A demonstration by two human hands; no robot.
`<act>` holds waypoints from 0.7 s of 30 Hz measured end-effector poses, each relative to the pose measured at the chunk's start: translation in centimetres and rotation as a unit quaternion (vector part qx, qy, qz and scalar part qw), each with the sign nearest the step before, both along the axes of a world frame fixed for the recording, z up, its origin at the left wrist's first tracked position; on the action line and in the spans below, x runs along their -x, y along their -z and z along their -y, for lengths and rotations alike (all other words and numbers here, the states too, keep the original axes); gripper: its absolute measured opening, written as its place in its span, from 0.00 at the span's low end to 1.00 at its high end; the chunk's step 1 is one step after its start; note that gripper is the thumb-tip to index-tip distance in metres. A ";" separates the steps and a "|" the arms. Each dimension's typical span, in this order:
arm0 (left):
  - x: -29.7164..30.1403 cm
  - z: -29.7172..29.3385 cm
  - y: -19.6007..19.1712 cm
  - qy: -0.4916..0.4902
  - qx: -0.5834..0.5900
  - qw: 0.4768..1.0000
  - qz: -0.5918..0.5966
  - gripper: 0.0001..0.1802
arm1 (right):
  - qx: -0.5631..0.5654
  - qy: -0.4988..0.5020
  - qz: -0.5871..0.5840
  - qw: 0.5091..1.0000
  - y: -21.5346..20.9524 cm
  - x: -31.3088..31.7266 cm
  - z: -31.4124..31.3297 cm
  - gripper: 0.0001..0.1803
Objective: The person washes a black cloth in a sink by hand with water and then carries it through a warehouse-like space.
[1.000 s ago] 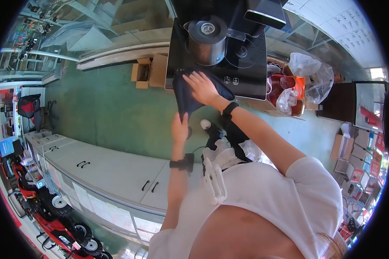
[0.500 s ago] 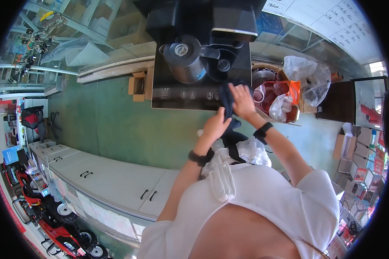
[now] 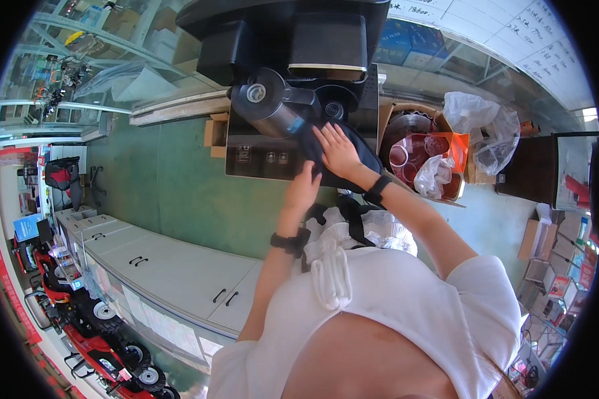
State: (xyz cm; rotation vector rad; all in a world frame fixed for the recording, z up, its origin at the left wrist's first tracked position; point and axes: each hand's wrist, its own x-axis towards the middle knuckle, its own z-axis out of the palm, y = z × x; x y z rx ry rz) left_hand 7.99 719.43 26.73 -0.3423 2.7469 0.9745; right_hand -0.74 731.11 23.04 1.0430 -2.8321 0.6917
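A dark cloth (image 3: 359, 154) lies spread over the front right part of a black glass-topped tea stove (image 3: 253, 168). My right hand (image 3: 341, 153) rests flat on it, fingers stretched and apart. At the cloth's near left edge, my left hand (image 3: 302, 191) has its thumb and fingers around the edge, partly hiding it. Just beyond the hands stands a steel kettle (image 3: 279, 120) with a dark lid and handle, on the left of the stove. A round black heating base (image 3: 333, 110) sits to the kettle's right.
Black appliance housings (image 3: 327, 43) rise behind the kettle. On the right, a cardboard box (image 3: 387, 120) holds a red bag and clear plastic. White cabinets (image 3: 173, 266) run along the lower left. A small carton (image 3: 215, 135) stands left of the stove.
The bunched cloth has been spread out on the stove. My right hand has moved left and lies flat on it; my left hand has shifted slightly left. The view has shifted too.
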 end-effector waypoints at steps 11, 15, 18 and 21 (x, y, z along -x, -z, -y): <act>2.0 -8.2 -0.3 0.127 0.007 0.992 -0.008 0.22 | -0.036 0.046 -0.023 0.998 -0.1 1.6 -8.6 0.33; 1.4 -7.0 0.5 0.078 0.031 0.996 -0.035 0.19 | -0.030 0.088 -0.012 0.996 -0.2 0.7 -7.1 0.33; -1.1 -4.6 1.2 0.075 0.001 0.993 -0.087 0.19 | 0.001 0.031 0.029 0.999 -0.9 -1.8 -5.7 0.35; -3.5 -2.2 1.1 0.044 0.018 0.998 -0.034 0.19 | 0.033 0.002 0.041 0.999 -0.7 -3.7 -2.8 0.36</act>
